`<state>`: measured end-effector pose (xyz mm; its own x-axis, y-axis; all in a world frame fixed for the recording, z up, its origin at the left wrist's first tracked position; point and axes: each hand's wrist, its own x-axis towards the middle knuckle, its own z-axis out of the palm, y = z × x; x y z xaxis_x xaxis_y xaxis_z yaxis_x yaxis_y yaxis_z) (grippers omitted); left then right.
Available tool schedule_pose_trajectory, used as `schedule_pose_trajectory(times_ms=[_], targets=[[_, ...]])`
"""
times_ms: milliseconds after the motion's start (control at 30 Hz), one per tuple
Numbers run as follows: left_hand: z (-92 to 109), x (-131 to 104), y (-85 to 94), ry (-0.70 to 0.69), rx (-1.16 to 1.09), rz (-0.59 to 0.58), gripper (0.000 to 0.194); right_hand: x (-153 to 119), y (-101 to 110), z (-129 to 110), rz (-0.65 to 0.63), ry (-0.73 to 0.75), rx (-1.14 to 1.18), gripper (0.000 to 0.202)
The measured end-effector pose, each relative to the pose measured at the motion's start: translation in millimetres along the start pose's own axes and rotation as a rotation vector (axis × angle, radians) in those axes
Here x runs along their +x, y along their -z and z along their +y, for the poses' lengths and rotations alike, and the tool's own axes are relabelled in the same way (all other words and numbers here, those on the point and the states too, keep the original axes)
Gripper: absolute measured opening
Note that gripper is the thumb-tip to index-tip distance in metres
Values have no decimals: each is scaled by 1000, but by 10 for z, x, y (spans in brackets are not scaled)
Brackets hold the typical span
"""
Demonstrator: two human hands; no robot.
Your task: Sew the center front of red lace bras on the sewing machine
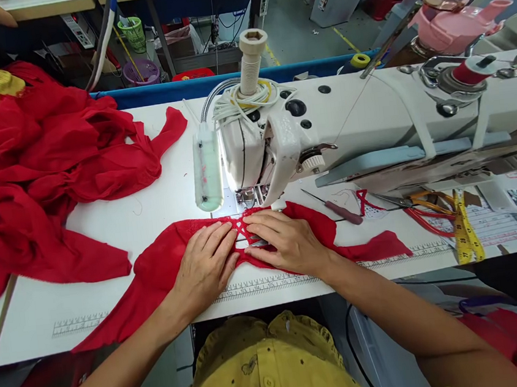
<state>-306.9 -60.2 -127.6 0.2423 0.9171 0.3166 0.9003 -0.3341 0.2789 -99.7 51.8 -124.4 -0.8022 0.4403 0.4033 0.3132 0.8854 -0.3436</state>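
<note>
Red fabric (pixel 164 259) lies across the white sewing table, with a crisscross section just in front of the needle area of a white sewing machine (pixel 254 151). Flat on the fabric left of that section rests my left hand (pixel 208 263), its fingers extended. From the right, my right hand (pixel 286 240) presses on the cloth with fingers spread; a metal tool, perhaps small scissors (pixel 258 243), shows partly beneath its fingers, so how it is held is unclear. The fingertips of both hands are close to the presser foot (pixel 246 198), on either side of the crisscross strips.
A large red fabric pile (pixel 52 160) covers the table's left. To the right lie an awl (pixel 343 212), orange-handled scissors (pixel 426 206) and a yellow tape measure (pixel 463 227). A lamp (pixel 207 171) hangs left of the machine head. Printed rulers (pixel 385 260) line the front edge.
</note>
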Motion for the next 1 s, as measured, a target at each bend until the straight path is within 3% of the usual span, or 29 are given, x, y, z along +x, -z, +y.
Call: schedule_pose_trajectory(times_ms=[1000], targets=[[9,-8,18,5,-8,10,40,4,14,-35,-3,-14,6,28]])
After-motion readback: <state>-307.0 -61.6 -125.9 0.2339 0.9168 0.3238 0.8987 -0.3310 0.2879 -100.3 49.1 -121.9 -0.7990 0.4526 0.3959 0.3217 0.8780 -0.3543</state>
